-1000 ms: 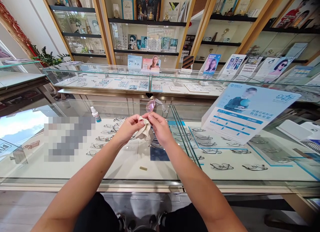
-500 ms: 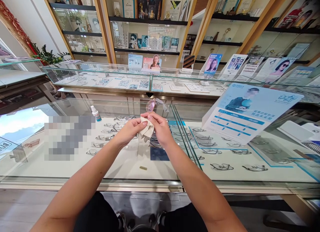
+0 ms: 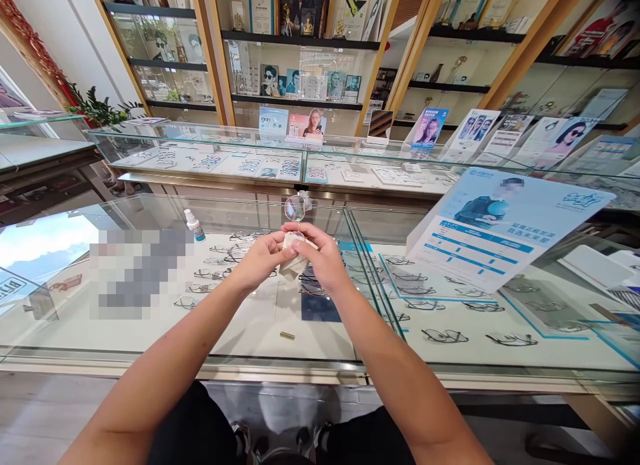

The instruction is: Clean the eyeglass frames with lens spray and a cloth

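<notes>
Above the glass counter, both my hands meet around a pair of thin-rimmed eyeglasses [image 3: 295, 209] and a cream cleaning cloth [image 3: 292, 265]. One lens of the eyeglasses stands up beyond my fingers; the other is mostly covered by the cloth and hands. My left hand [image 3: 264, 257] is closed, pinching the cloth and the lower part of the eyeglasses from the left. From the right, my right hand [image 3: 320, 257] is closed on them too, its thumb pressing on the cloth. Exactly which part of the frame each hand grips is hidden.
A white spray bottle [image 3: 195, 226] stands on the counter at left. Several eyeglasses [image 3: 445, 335] lie under the glass. A blue and white sign [image 3: 510, 225] leans at right. Another glass display case [image 3: 220, 161] and shelves [image 3: 300, 43] stand beyond.
The eyeglasses have turned, their free lens now more upright and slightly left. The cloth has been gathered between my hands, and my right thumb has come down over it.
</notes>
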